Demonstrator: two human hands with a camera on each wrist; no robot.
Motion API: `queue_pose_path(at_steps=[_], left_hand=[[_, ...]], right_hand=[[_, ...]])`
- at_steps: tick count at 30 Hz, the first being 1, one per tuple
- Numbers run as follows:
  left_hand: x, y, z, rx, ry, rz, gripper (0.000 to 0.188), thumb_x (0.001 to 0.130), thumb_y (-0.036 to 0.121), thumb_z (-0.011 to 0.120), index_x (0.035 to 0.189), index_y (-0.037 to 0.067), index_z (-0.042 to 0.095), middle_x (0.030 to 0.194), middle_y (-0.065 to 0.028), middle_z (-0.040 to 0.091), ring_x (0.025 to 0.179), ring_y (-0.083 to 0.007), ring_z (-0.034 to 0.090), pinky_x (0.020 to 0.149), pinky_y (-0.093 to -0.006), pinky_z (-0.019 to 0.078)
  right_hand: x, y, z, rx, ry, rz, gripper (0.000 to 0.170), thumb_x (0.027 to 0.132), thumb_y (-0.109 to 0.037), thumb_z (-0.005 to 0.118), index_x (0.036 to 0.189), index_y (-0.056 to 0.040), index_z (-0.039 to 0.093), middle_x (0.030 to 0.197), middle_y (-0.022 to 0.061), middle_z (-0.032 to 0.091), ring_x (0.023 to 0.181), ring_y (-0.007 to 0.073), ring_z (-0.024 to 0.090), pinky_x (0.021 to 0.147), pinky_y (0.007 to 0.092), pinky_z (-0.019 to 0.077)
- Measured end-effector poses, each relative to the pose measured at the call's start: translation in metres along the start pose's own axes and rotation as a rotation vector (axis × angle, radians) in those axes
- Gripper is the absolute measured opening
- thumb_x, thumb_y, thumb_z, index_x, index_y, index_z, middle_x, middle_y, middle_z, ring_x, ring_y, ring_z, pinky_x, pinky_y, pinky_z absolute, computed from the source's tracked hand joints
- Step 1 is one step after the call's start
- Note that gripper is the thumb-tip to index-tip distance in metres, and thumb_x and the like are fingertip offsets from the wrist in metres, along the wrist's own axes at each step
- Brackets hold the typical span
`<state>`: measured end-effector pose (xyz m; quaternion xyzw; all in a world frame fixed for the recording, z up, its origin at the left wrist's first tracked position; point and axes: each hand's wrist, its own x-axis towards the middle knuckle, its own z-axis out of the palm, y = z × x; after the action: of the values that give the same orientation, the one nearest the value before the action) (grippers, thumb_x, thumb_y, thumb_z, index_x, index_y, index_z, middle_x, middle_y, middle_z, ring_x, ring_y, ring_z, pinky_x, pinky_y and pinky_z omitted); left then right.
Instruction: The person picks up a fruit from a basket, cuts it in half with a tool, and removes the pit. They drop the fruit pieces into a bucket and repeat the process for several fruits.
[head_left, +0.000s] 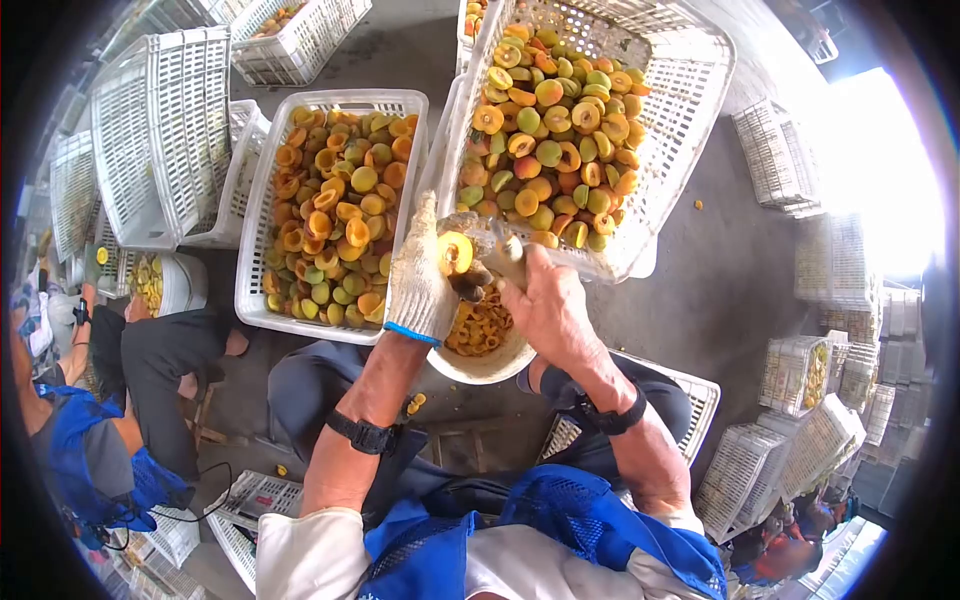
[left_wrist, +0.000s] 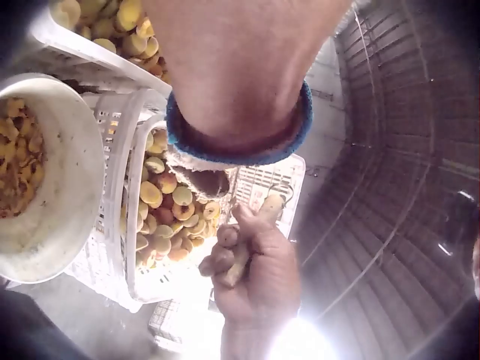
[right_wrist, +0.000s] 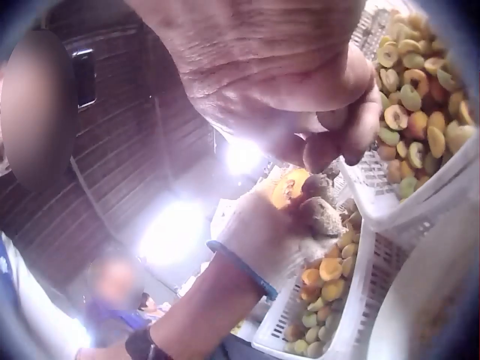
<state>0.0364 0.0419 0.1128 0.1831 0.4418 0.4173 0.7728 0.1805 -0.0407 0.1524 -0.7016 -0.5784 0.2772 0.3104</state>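
"Hands first?"

"Left hand [head_left: 424, 275], gloved, fingers curled round a cut fruit [head_left: 455, 253], cut face showing. Bare right hand [head_left: 556, 308] grips a small tool by its handle [left_wrist: 238, 262], tip near the fruit. Tip contact: can't tell."

"Why held like that?"

"Glove likely for grip and protection; face turned out probably gives the tool access. Bucket [head_left: 478, 373] sits below, yellow pieces [head_left: 475, 335] inside, so drips or scraps would land there."

"Edges?"

"Left crate [head_left: 345, 98] is just beside the glove, right crate [head_left: 690, 90] just ahead, both holding fruit halves. Rims nearly meet, so forward is tight. Knees flank the bucket, low elbow room."

"Open room?"

"Up, above the rims. Also the right hand's outer side, over grey floor [head_left: 735, 275]. Stacked crates [head_left: 835, 260] stand well apart."
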Motion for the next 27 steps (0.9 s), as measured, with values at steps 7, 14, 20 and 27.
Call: queue_pose_path(at_steps=[7, 14, 20, 27], left_hand=[[0.005, -0.018, -0.012, 0.136, 0.014, 0.081, 0.047, 0.106, 0.053, 0.048, 0.102, 0.010, 0.067, 0.077, -0.0030, 0.069, 0.063, -0.0172, 0.068, 0.053, -0.0292, 0.0528], [0.006, -0.038, -0.046, 1.115, -0.073, 0.665, 0.036, 0.093, 0.015, 0.056, 0.126, 0.001, 0.063, 0.107, -0.0199, 0.067, 0.098, -0.0356, 0.065, 0.086, -0.0454, 0.0529], [0.000, -0.023, -0.035, 1.131, -0.199, 0.793, 0.028, 0.101, 0.017, 0.048, 0.114, 0.001, 0.067, 0.092, -0.0128, 0.072, 0.080, -0.0255, 0.071, 0.069, -0.0384, 0.0559], [-0.017, -0.017, -0.033, 1.470, -0.563, 0.934, 0.053, 0.088, 0.017, 0.059, 0.139, 0.002, 0.058, 0.132, -0.0197, 0.064, 0.122, -0.0372, 0.060, 0.103, -0.0479, 0.0475]], right_hand=[[-0.012, -0.001, 0.013, -0.388, -0.060, -0.132, 0.019, 0.080, -0.002, 0.061, 0.094, -0.0006, 0.048, 0.078, 0.0239, 0.065, 0.074, 0.0475, 0.065, 0.065, 0.0557, 0.0500], [-0.013, -0.023, 0.017, -0.412, -0.182, -0.048, 0.024, 0.078, 0.000, 0.062, 0.097, 0.0018, 0.048, 0.075, 0.0252, 0.066, 0.074, 0.0468, 0.068, 0.065, 0.0545, 0.0524], [-0.018, -0.019, 0.003, -0.444, -0.272, -0.082, 0.024, 0.078, -0.002, 0.061, 0.099, 0.0020, 0.049, 0.072, 0.0240, 0.066, 0.072, 0.0460, 0.068, 0.065, 0.0547, 0.0539], [-0.028, 0.003, -0.043, 0.196, -0.775, 0.458, 0.023, 0.081, -0.016, 0.067, 0.088, 0.0053, 0.061, 0.063, 0.0131, 0.062, 0.053, 0.0223, 0.064, 0.048, 0.0369, 0.0490]])
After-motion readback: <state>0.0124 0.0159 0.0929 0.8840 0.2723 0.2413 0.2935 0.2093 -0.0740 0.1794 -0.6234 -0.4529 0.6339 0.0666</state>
